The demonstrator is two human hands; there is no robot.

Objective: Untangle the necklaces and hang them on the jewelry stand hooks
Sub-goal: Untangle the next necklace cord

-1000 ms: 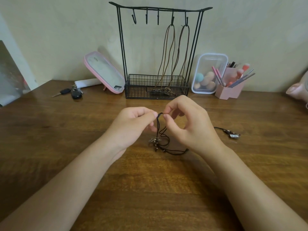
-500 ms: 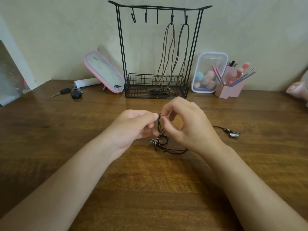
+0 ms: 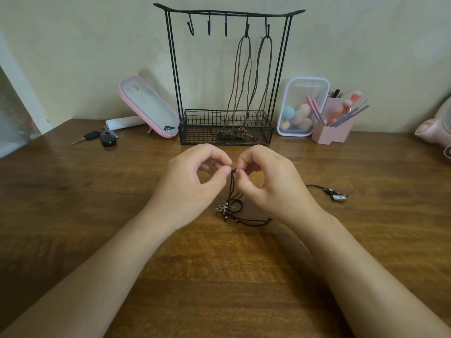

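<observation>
A black wire jewelry stand (image 3: 229, 13) stands at the back of the table, with two brown cord necklaces (image 3: 244, 76) hanging from its two right hooks into the basket; three left hooks (image 3: 208, 24) are bare. My left hand (image 3: 190, 184) and my right hand (image 3: 271, 184) both pinch the top of a tangled black cord necklace (image 3: 233, 186) just above the wood. Its flower pendant (image 3: 223, 208) and loops lie on the table below my fingers. Another pendant end (image 3: 338, 196) of black cord lies to the right.
A pink-framed mirror (image 3: 148, 106) leans left of the stand, with keys (image 3: 102, 137) beside it. A clear box of sponges (image 3: 301, 106) and a pink brush holder (image 3: 334, 128) sit right of the stand. A pink object (image 3: 436, 125) is at the far right edge.
Both hands have lifted slightly and moved toward the stand, still pinching the cord top; my left fingers have uncurled somewhat, and the cord hangs straighter.
</observation>
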